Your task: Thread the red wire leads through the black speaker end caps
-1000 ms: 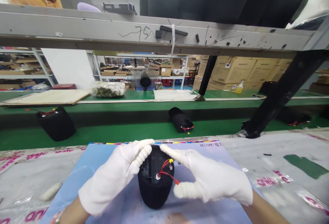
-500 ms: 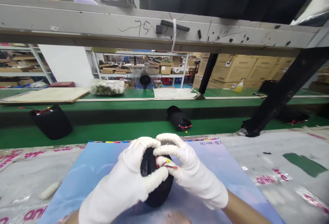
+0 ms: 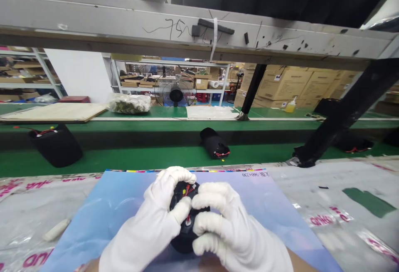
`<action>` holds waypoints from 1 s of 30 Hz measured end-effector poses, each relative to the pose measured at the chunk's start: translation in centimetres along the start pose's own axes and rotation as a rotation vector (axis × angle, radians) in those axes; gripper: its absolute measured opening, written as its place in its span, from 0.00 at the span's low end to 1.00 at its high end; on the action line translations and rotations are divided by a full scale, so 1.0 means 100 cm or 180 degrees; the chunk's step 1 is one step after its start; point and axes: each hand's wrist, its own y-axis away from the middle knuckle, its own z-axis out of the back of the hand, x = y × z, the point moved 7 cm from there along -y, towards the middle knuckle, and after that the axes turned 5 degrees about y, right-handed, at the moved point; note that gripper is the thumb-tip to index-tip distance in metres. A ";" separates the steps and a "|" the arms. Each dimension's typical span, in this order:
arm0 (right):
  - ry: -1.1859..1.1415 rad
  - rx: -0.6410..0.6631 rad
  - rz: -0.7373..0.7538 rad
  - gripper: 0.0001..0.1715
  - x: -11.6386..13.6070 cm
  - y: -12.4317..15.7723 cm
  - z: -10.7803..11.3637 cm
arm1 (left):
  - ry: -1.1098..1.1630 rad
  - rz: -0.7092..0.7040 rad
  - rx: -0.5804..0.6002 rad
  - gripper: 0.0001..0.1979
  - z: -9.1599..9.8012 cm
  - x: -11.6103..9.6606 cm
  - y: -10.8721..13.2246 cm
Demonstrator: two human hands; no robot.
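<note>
A black cylinder (image 3: 184, 243) stands on the blue printed sheet, its end turned up towards me. On that end show red wires (image 3: 188, 190) with small yellow, red and white connectors. My left hand (image 3: 157, 218), in a white glove, is wrapped round the cylinder's left side, its thumb pressed over the end near the wires. My right hand (image 3: 226, 222), also gloved in white, has its fingers curled against the right side. The fingers hide part of the cylinder's end.
Similar black cylinders with red wires lie on the green surface beyond, one at left (image 3: 57, 146) and one mid-way (image 3: 215, 144). A grey shelf beam (image 3: 124, 20) crosses above. A black post (image 3: 336, 114) slants at right. A green scrap (image 3: 369, 202) lies on the plastic cover.
The wires have gone from my right fingers and now lie on the cylinder's end. My right hand has moved down onto its right side. My left thumb has shifted up.
</note>
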 end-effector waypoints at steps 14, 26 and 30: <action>-0.0238 0.0128 -0.0120 0.02 -0.006 -0.003 0.001 | -0.0230 -0.0791 -0.0088 0.10 0.052 -0.033 0.023; -0.1137 0.0454 -0.0907 0.17 -0.021 0.011 0.004 | -0.1244 -0.1088 0.0808 0.17 0.010 -0.042 0.026; -0.0956 0.0342 -0.0760 0.16 -0.026 0.013 -0.004 | -0.1470 -0.0830 0.1057 0.11 0.006 -0.035 0.023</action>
